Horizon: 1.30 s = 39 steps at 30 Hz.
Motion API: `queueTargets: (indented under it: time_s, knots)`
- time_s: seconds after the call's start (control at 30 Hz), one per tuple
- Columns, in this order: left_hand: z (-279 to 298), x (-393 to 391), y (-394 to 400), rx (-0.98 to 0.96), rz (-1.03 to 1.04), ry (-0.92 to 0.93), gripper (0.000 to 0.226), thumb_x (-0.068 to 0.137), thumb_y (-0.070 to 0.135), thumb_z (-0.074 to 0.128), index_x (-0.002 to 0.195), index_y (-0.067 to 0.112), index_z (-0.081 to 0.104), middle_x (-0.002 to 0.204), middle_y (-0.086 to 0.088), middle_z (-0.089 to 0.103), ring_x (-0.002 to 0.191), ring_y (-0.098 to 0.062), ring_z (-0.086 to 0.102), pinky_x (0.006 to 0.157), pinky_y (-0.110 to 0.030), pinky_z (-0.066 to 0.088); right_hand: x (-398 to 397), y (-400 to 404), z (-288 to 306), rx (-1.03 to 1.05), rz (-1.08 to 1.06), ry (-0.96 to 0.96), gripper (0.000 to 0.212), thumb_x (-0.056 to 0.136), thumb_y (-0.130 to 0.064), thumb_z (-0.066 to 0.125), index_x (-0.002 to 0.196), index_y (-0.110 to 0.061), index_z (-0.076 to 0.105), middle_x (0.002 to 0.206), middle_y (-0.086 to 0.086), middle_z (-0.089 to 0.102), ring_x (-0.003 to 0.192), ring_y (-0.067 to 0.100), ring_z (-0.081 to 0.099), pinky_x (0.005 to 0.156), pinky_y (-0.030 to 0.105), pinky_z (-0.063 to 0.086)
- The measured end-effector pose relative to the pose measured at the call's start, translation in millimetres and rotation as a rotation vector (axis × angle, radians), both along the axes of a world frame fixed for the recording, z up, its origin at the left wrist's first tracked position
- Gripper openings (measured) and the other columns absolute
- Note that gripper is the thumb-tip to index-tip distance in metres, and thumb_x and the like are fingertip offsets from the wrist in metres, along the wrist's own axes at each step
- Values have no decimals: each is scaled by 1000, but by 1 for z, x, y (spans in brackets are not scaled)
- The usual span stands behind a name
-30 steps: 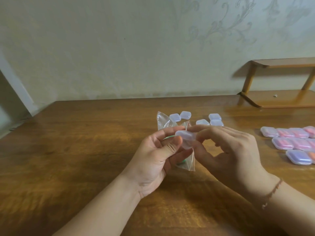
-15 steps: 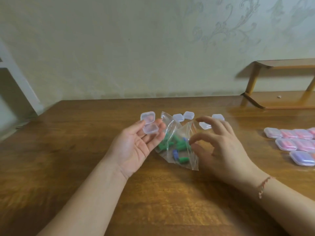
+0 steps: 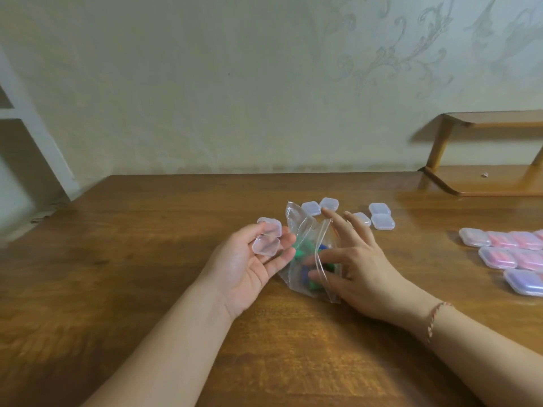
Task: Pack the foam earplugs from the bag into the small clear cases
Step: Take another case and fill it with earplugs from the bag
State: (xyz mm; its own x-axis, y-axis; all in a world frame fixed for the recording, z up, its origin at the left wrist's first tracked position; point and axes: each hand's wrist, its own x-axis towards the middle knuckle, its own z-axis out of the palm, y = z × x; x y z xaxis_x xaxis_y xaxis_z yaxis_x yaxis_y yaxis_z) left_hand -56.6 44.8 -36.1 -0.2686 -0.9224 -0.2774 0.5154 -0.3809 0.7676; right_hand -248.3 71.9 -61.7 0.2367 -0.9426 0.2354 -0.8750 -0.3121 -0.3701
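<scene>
the left hand [image 3: 249, 259] cradles an opened clear case [image 3: 266, 240], fingers spread; the right hand [image 3: 349, 259], fingers apart, enters the bag [image 3: 308, 254] of earplugs [image 3: 302, 251] on the desk [image 3: 147, 259], likely next pinching one out.

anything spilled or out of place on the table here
Nothing stands out. The earplugs are all inside the bag, none loose on the table. The open case rests on the left hand; the right hand is at the bag. The empty cases and filled cases lie flat.
</scene>
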Motion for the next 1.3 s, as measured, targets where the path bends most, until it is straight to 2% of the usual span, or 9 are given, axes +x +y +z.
queueTargets:
  time_s: [0.2, 0.33, 0.43, 0.57, 0.63, 0.83, 0.93, 1.13, 1.3]
  knots:
    - [4, 1, 3, -18, 13, -19, 14, 93, 9, 60, 104, 2, 63, 119, -23, 68, 103, -29, 71, 78, -38, 61, 0, 0, -3, -25, 1, -114, 16, 81, -43, 72, 90, -30, 71, 155, -10, 22, 143, 7, 3, 118, 41, 17]
    - [8, 0, 6, -77, 15, -76, 10, 95, 12, 59, 94, 4, 65, 115, -23, 70, 99, -29, 73, 73, -35, 62, -8, 4, 3, -120, -31, -150, 7, 82, -40, 69, 83, -36, 65, 154, -14, 25, 145, 9, 3, 116, 38, 13]
    - [10, -1, 10, -175, 11, -117, 13, 99, 16, 55, 100, 5, 63, 109, -21, 72, 94, -28, 74, 68, -31, 61, -18, 12, 9, -294, -87, -215, 9, 80, -46, 64, 80, -38, 62, 144, -13, 39, 140, 15, 19, 109, 39, 23]
    - [10, -9, 20, -330, 12, -288, 18, 104, 25, 46, 105, 10, 56, 87, -11, 75, 62, -19, 66, 52, -25, 53, -12, 28, 26, -506, -52, -421, 15, 86, -41, 64, 87, -25, 62, 99, -18, 64, 95, -1, 54, 78, 18, 43]
    - [6, -16, 28, -396, 7, -358, 20, 103, 31, 46, 99, 14, 57, 80, -6, 69, 62, -16, 60, 53, -26, 48, 0, 39, 31, -502, 61, -530, 12, 86, -31, 70, 91, -23, 62, 85, -14, 66, 79, 5, 62, 67, 16, 48]
    - [-4, -32, 42, -458, -105, -405, 30, 102, 40, 46, 102, 25, 71, 71, -1, 60, 52, -12, 48, 48, -23, 40, 18, 55, 29, -523, 193, -569, 7, 87, -22, 69, 93, -20, 71, 87, -13, 71, 76, 13, 65, 54, 29, 48]
    - [-4, -29, 39, -445, -97, -421, 33, 102, 38, 47, 92, 25, 75, 73, 0, 63, 54, -11, 51, 49, -23, 42, 15, 53, 28, -513, 132, -530, 8, 84, -24, 72, 92, -22, 73, 87, -15, 71, 78, 8, 66, 54, 24, 50]
    - [0, -23, 34, -405, -155, -319, 32, 100, 40, 46, 102, 19, 70, 81, -3, 66, 65, -15, 57, 59, -27, 46, 8, 44, 20, -393, 122, -412, 14, 86, -26, 70, 99, -26, 77, 97, -21, 70, 84, -5, 65, 64, 6, 44]
    - [-11, -23, 31, -552, -212, -396, 48, 96, 58, 31, 107, 19, 58, 81, 1, 65, 73, -17, 57, 69, -36, 46, 8, 45, 19, -411, 77, -320, 17, 85, -33, 64, 97, -33, 76, 91, -25, 70, 75, -3, 65, 60, 21, 52]
